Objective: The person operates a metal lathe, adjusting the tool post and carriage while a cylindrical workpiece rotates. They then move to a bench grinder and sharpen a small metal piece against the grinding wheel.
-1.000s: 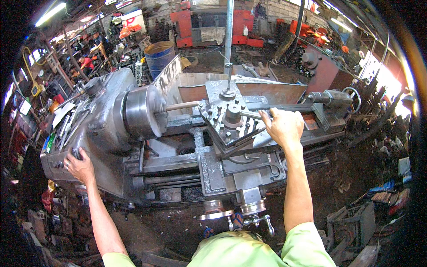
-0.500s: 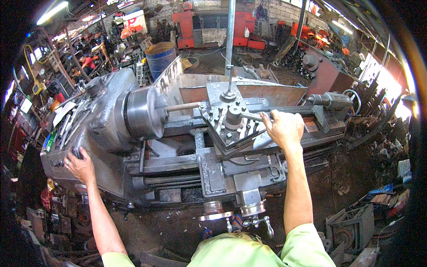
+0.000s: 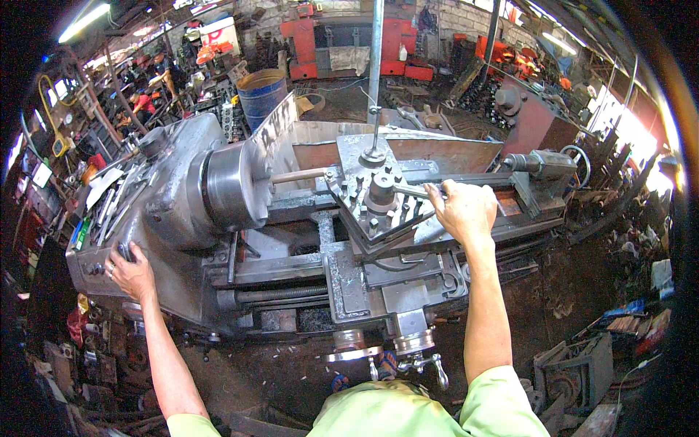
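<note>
A metal lathe stretches across the view. My left hand [image 3: 132, 271] rests against the front of its headstock [image 3: 175, 269], with the fingers curled over a dark knob [image 3: 125, 251]. My right hand [image 3: 468, 213] is closed round the end of the lever [image 3: 412, 191] that sticks out from the tool post [image 3: 382, 191]. To the left of the tool post, the chuck [image 3: 237, 186] carries a thin round bar [image 3: 300, 175] that reaches to the tool post's near corner. Metal shavings lie on the carriage [image 3: 348, 288].
Loose tools [image 3: 116, 207] lie on top of the headstock. The tailstock [image 3: 542, 166] stands at the right. Two handwheels with cranks [image 3: 416, 348] jut toward me. Behind the lathe are a blue drum [image 3: 262, 95] and a red machine [image 3: 302, 47]. Other people sit far left.
The chuck's face and rim look different, as if it has turned. Both hands keep their places.
</note>
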The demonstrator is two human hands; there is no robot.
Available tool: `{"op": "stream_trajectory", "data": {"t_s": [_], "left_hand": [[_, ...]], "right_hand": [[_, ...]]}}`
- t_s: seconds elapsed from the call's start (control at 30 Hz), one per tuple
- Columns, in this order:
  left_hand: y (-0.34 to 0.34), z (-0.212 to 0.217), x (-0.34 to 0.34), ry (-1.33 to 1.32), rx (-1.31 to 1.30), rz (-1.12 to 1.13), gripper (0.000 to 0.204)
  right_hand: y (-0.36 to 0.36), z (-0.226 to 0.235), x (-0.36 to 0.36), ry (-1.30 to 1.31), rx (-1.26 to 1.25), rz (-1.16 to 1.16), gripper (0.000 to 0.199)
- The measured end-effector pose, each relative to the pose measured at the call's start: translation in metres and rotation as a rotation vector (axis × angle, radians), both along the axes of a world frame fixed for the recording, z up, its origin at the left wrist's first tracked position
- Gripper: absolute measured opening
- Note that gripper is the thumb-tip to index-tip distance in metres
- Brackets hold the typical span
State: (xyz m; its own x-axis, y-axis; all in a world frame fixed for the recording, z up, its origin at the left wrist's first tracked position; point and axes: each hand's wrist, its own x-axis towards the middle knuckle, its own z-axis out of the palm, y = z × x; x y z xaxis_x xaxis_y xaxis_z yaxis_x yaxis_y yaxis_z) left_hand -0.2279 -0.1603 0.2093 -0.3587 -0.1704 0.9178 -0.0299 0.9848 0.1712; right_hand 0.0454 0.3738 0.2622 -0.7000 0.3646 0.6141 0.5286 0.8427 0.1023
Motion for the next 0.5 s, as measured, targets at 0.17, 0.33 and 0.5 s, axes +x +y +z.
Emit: {"op": "stream_trajectory", "data": {"t_s": [0.17, 0.33, 0.5], "left_hand": [[0.0001, 0.0009, 0.0004, -0.023, -0.001, 0.001, 0.043], [0.0013, 0.0013, 0.0015, -0.018, 0.013, -0.022, 0.042], [0.0018, 0.0019, 0.0022, -0.025, -0.004, 0.021, 0.043]], "right_hand": [[0.0005, 0.0, 0.0002, -0.003, 0.002, 0.004, 0.046], [0.0, 0.0008, 0.0001, -0.017, -0.005, -0.005, 0.046], [-0.0011, 0.0016, 0.0003, -0.016, -0.009, -0.014, 0.046]]}}
